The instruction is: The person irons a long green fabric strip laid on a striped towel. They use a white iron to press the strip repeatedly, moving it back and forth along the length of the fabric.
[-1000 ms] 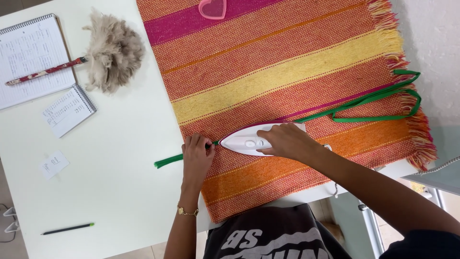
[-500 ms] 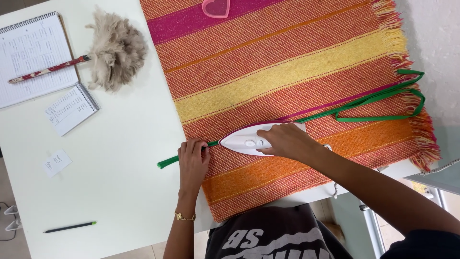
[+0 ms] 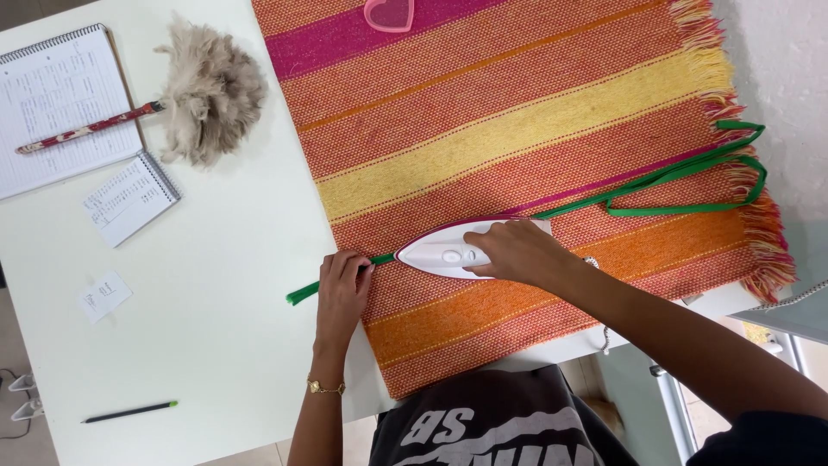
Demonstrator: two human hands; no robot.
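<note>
The long green fabric ribbon (image 3: pixel 655 177) is mid-pressing at frame centre: left hand (image 3: pixel 342 289) pins its end flat, fingers pressed together, right hand (image 3: pixel 517 252) wraps the white iron (image 3: pixel 444 253), which should next glide rightward.

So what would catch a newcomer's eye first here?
The striped red, orange, yellow and pink woven cloth covering the right of the white table. On it, the right hand holds a white iron on a green ribbon, whose end the left hand pins at the cloth's edge.
</note>
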